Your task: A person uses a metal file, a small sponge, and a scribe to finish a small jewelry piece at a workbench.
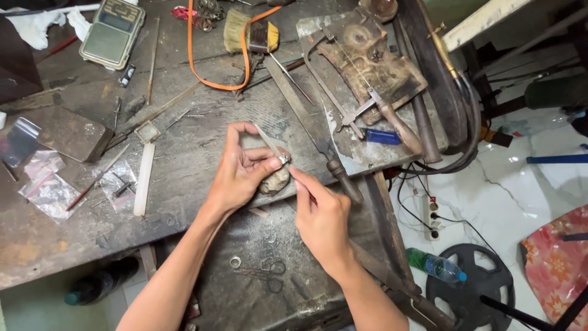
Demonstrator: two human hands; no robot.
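My left hand [242,168] pinches a small silver ring [283,159] between thumb and fingers, just above a worn wooden bench peg [274,181]. My right hand [321,217] grips a thin metal file [269,141] that slants up and left across the ring. Both hands meet at the middle of the dark, scarred workbench [184,184].
A jeweller's saw [343,92] and a wooden-handled tool [398,125] lie on a metal plate at the right. A brush [250,35], an orange cord [214,73], a pocket scale [112,32] and plastic bags [46,184] lie about. Scissors [263,274] rest in the lower tray. A bottle [436,265] lies on the floor.
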